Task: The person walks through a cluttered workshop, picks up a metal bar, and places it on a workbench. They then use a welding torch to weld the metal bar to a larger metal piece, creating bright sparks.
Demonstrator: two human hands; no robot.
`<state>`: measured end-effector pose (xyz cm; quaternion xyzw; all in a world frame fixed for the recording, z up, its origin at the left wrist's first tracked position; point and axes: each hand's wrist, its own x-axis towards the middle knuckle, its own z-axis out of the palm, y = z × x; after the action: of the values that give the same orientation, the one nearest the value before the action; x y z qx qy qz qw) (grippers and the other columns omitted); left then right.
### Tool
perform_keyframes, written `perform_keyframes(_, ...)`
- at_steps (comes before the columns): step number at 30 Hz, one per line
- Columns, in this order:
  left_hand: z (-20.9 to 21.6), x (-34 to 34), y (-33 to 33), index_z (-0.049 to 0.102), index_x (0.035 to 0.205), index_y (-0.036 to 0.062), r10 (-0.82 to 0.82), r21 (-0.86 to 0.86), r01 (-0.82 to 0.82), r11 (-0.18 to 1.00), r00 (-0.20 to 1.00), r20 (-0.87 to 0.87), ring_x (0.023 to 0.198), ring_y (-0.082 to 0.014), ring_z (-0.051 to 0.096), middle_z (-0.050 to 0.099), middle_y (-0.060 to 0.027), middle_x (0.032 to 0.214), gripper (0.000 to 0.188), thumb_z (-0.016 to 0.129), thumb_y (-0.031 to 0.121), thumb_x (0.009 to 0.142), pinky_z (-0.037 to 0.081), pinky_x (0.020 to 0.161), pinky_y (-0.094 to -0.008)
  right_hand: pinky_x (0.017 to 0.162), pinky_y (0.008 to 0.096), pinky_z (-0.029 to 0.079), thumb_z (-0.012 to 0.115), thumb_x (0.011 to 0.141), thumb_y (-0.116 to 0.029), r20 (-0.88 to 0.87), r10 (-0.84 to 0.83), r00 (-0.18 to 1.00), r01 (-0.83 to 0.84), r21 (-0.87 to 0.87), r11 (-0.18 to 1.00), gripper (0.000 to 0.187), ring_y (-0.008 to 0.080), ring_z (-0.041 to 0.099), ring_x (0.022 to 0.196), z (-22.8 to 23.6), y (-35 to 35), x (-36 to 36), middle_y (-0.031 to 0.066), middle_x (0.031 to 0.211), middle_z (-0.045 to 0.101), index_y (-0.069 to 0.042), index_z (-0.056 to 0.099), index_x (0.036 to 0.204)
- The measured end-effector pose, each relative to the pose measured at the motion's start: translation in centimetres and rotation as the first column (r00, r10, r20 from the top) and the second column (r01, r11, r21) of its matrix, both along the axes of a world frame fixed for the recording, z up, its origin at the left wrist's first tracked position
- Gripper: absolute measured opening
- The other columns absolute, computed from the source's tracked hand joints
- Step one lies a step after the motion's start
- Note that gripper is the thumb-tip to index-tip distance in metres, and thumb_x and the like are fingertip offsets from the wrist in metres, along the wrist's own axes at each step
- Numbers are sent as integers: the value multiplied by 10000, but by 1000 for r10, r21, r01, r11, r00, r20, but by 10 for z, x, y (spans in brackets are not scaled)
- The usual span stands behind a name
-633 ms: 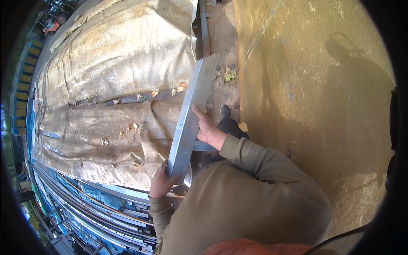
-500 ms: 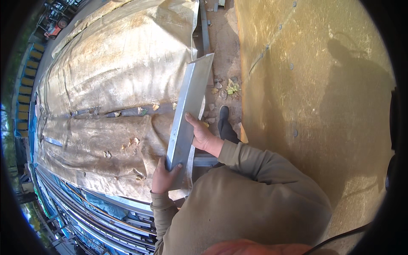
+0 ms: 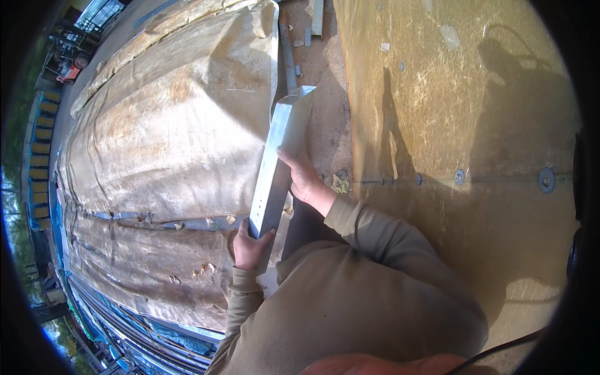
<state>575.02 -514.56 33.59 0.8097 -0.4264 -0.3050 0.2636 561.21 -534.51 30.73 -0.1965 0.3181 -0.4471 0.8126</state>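
A long silvery metal channel [image 3: 266, 190] slants across the middle of the view, its far end pointing up and slightly right. My left hand [image 3: 251, 249] grips it close to its near end, thumb over one face and fingers round the left edge. Farther along, my right hand [image 3: 302, 178] holds it from the right side, with the thumb laid on the upper face. Small holes run along one face, and the far end looks folded. Its nearest end is partly hidden by my left hand and sleeve. The channel is held above the edge of a dirty beige tarp [image 3: 156, 144].
A yellowish-brown board wall [image 3: 437, 112] with round bolt heads stands at the right. Between it and the tarp runs a narrow dirt path [image 3: 328, 119] with metal pieces [image 3: 317, 19] and leaves. Long bars [image 3: 131, 331] lie at lower left. A red forklift [image 3: 69, 70] stands far left.
I have moved forward along the path, so the tarp and leaves sit lower in view. The channel has turned slightly, showing more of its far end. Both hands keep their grip.
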Motion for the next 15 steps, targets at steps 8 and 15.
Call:
perform_keyframes(8, -73, 27, -278, 633, 1255, 76, -154, 37, 150, 988, 955, 254, 839, -399, 731, 745, -198, 971, 719, 895, 464, 709, 575, 717, -491, 1027, 356, 424, 783, 933, -300, -156, -355, 922, 362, 18, 932, 448, 164, 571, 1137, -42, -321, -12, 6, 1197, 630, -85, 585, 1273)
perform_keyframes(15, -82, 67, -556, 596, 1286, 71, -150, -37, 162, 986, 965, 216, 875, -431, 717, 728, -213, 988, 720, 894, 426, 735, 578, 749, -513, 958, 333, 470, 778, 928, -244, -269, -378, 886, 357, -125, 926, 446, 150, 579, 1075, -21, -592, 17, 57, 1125, 607, -22, 538, 1231)
